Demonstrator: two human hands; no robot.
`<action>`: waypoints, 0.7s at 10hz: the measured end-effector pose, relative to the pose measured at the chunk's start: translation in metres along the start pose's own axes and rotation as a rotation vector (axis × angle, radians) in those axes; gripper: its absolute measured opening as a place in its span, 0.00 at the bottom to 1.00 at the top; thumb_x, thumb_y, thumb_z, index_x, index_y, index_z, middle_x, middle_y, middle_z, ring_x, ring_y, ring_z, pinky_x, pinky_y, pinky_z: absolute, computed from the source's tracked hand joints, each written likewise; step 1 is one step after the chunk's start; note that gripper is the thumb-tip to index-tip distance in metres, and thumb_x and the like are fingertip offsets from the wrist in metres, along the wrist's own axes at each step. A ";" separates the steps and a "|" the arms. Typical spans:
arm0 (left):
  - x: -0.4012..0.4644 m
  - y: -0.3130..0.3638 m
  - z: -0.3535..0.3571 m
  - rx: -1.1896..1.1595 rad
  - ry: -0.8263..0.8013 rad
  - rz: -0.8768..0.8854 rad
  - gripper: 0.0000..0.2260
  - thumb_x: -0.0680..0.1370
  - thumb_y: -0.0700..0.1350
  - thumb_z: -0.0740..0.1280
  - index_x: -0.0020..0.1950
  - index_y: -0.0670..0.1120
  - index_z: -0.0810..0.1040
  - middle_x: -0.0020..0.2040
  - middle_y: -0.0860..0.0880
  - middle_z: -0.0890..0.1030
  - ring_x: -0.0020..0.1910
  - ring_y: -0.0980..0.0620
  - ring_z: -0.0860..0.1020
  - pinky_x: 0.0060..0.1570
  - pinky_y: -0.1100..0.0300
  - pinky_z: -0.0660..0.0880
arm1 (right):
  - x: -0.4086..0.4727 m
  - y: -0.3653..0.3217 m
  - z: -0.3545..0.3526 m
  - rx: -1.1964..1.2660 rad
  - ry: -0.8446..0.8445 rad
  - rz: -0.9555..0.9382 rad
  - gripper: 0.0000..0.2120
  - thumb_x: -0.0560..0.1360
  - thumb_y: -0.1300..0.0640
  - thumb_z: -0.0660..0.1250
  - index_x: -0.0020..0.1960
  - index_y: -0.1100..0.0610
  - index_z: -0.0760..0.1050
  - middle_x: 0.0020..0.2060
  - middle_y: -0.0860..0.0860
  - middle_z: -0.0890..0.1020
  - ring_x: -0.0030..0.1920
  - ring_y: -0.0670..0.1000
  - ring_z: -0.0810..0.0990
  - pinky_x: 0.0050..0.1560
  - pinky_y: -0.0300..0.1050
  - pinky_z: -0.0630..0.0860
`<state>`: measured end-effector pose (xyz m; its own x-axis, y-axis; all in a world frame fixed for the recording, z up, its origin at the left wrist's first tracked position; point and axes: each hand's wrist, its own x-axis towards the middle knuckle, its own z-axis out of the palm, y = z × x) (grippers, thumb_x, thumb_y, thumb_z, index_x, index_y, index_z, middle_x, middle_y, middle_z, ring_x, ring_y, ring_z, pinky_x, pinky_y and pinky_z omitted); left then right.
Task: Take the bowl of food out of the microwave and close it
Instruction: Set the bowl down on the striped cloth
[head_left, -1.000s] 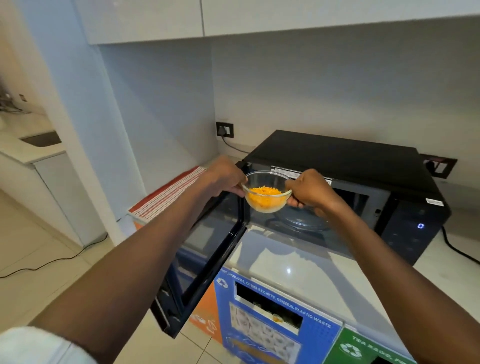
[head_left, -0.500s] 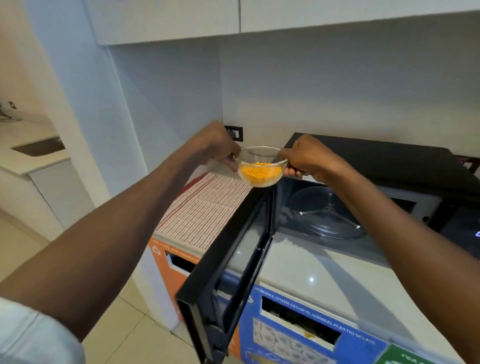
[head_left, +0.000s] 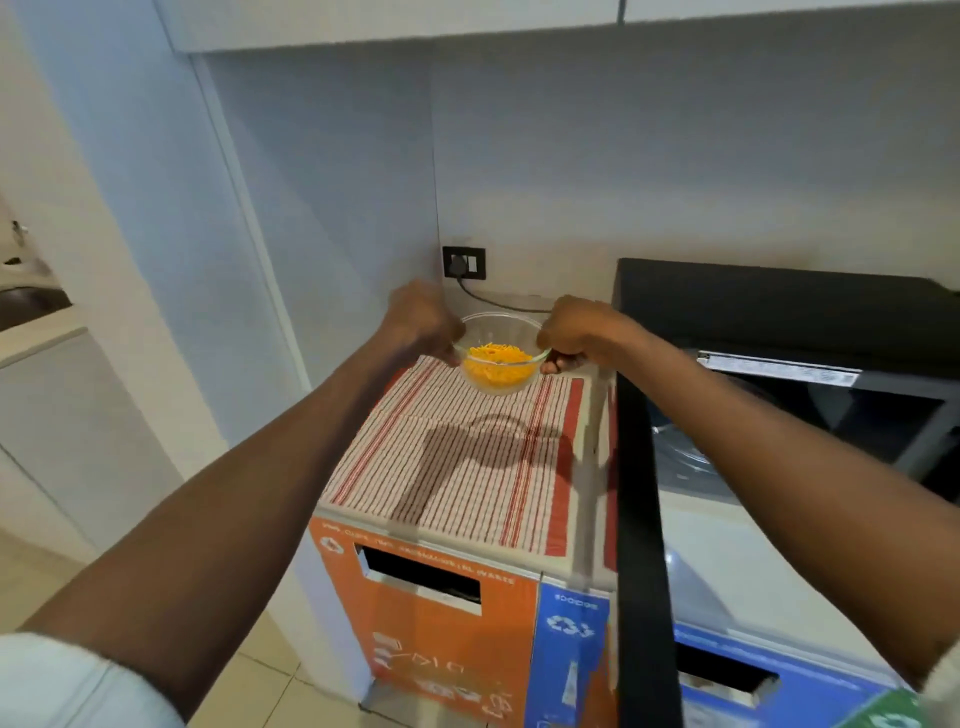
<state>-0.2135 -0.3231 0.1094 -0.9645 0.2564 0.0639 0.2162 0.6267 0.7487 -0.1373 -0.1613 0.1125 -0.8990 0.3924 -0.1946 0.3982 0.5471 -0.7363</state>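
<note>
A small clear glass bowl (head_left: 500, 358) with orange shredded food hangs in the air above the far end of a red-striped cloth (head_left: 467, 467). My left hand (head_left: 423, 322) grips its left rim and my right hand (head_left: 576, 332) grips its right rim. The black microwave (head_left: 779, 312) stands to the right, its cavity open. Its door (head_left: 641, 519) sticks out toward me edge-on, under my right forearm. The bowl's shadow falls on the cloth below it.
The cloth lies on a counter over an orange waste bin front (head_left: 431, 623) and a blue one (head_left: 571, 649). A wall socket (head_left: 464, 263) with a plugged cable sits behind the bowl. A side wall (head_left: 311, 234) closes the left.
Both hands have carried the bowl out of the microwave and leftward, past the open door, to above the striped cloth. The view has swung left with them.
</note>
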 end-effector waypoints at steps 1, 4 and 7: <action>0.019 -0.027 0.004 0.024 -0.009 0.004 0.10 0.72 0.35 0.69 0.51 0.31 0.78 0.31 0.46 0.77 0.26 0.52 0.78 0.20 0.64 0.74 | 0.021 -0.008 0.025 -0.044 -0.010 0.046 0.08 0.80 0.66 0.57 0.56 0.68 0.71 0.40 0.62 0.80 0.20 0.47 0.77 0.17 0.35 0.72; 0.054 -0.086 0.018 0.093 -0.011 0.030 0.07 0.70 0.41 0.73 0.43 0.37 0.82 0.26 0.49 0.73 0.28 0.50 0.77 0.19 0.69 0.66 | 0.077 -0.011 0.084 -0.240 0.026 0.101 0.06 0.77 0.65 0.65 0.49 0.68 0.77 0.36 0.60 0.82 0.34 0.57 0.84 0.38 0.50 0.82; 0.091 -0.126 0.054 -0.044 -0.091 -0.072 0.13 0.68 0.39 0.73 0.51 0.37 0.81 0.47 0.41 0.85 0.45 0.45 0.83 0.42 0.58 0.74 | 0.120 0.009 0.118 -0.320 -0.057 0.110 0.11 0.74 0.70 0.63 0.55 0.71 0.76 0.51 0.65 0.82 0.38 0.55 0.81 0.17 0.33 0.74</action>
<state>-0.3201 -0.3396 -0.0149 -0.9590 0.2792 -0.0496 0.1383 0.6131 0.7778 -0.2625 -0.1964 0.0061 -0.8526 0.4250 -0.3040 0.5223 0.7117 -0.4699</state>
